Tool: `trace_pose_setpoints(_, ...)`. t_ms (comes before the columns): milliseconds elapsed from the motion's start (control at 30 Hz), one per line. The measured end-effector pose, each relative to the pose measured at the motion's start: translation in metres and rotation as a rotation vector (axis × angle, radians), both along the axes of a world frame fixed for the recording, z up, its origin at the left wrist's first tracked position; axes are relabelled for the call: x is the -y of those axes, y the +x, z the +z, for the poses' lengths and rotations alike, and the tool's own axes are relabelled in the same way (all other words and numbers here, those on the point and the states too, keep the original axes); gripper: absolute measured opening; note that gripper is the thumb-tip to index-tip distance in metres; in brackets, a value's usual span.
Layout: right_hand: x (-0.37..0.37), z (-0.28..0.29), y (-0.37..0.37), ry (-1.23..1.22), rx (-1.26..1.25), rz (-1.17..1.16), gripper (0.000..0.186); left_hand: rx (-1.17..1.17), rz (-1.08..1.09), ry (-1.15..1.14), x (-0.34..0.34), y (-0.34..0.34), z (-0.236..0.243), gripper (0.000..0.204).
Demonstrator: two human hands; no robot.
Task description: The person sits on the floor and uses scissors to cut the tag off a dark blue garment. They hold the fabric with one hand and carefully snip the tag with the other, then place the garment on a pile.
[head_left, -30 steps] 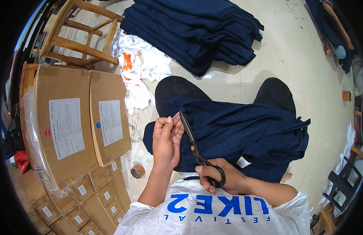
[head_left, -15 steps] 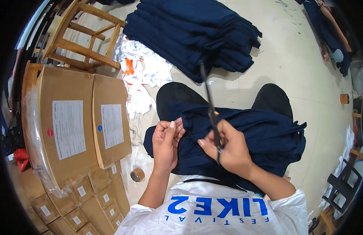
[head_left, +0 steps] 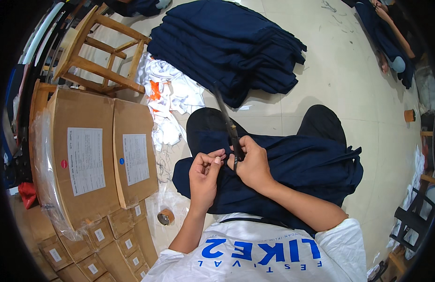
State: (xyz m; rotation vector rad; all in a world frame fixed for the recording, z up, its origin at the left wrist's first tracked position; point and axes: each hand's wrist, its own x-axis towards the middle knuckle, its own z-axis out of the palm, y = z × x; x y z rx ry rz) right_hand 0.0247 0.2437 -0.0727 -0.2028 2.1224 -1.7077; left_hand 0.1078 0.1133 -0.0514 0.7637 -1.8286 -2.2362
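Observation:
A dark navy cloth (head_left: 302, 164) lies across my lap over my black-clad legs (head_left: 321, 120). My right hand (head_left: 252, 164) grips black scissors (head_left: 229, 122) by the handles, blades angled away from me, up and to the left. Just left of it, my left hand (head_left: 205, 174) has thumb and fingers pinched together over the cloth; what is between them, if anything, is too small to make out. Its fingertips are close to the right hand's thumb.
A navy cloth pile (head_left: 227, 42) lies ahead, beside white scraps (head_left: 168, 127). A wooden stool (head_left: 97, 66), cardboard cartons (head_left: 86, 117) and a tape roll (head_left: 166, 216) are left. Another person's arm (head_left: 398, 33) with navy cloth, and a black plastic object (head_left: 405, 218), are right.
My right hand has risen and moved toward my left fingertips, swinging the blades from beside those fingers to point farther away. My left hand has shifted slightly right and down.

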Motion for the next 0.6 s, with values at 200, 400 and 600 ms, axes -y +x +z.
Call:
trace_pose_setpoints(200, -0.007, -0.007, -0.005, -0.318, 0.400, -0.008, 0.024, 0.060, 0.003, -0.026, 0.011, -0.004, 0.000, 0.011)
trace_pose_setpoints(400, -0.009, -0.012, -0.009, -0.430, 0.549, -0.056, 0.024, 0.088, 0.006, 0.058, 0.015, -0.007, 0.002, 0.012)
trace_pose_setpoints(600, -0.030, 0.039, 0.002, -0.339, 0.471, 0.005, 0.021, 0.079, 0.037, 0.185, 0.015, -0.005, -0.003, 0.014)
